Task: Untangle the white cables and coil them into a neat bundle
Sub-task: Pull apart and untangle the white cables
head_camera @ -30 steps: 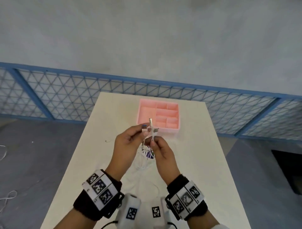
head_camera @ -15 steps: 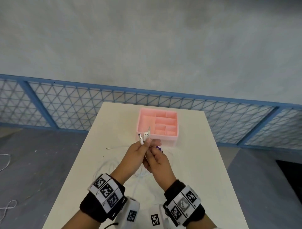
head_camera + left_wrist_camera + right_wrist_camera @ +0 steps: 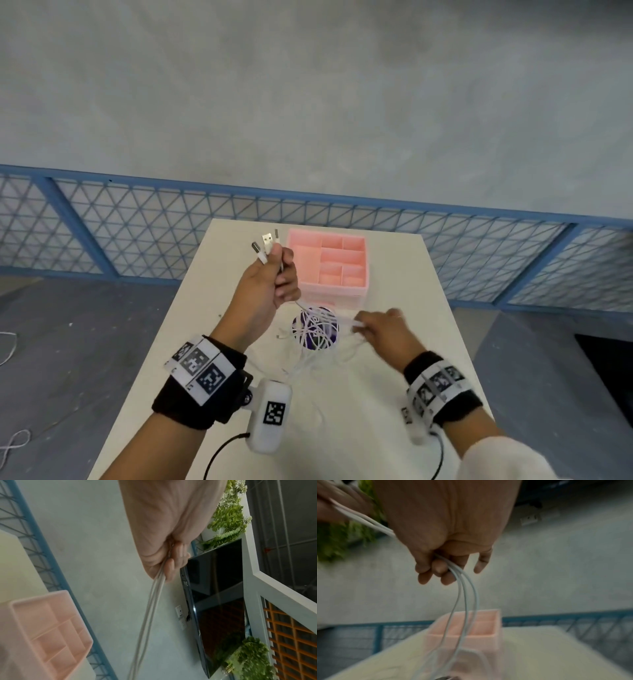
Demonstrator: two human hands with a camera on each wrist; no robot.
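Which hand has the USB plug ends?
The left hand, raised beside the pink organizer, with the plugs sticking out above its fist. The right hand grips only mid-cable strands, lower down.

- the organiser box [image 3: 327, 263] sits on the table [image 3: 394, 394] near its far edge.
- the cables [image 3: 317, 330] lie tangled before it, between the left hand [image 3: 270, 284] and right hand [image 3: 383, 330].

Grey wall [image 3: 308, 102], blue mesh railing [image 3: 137, 236]
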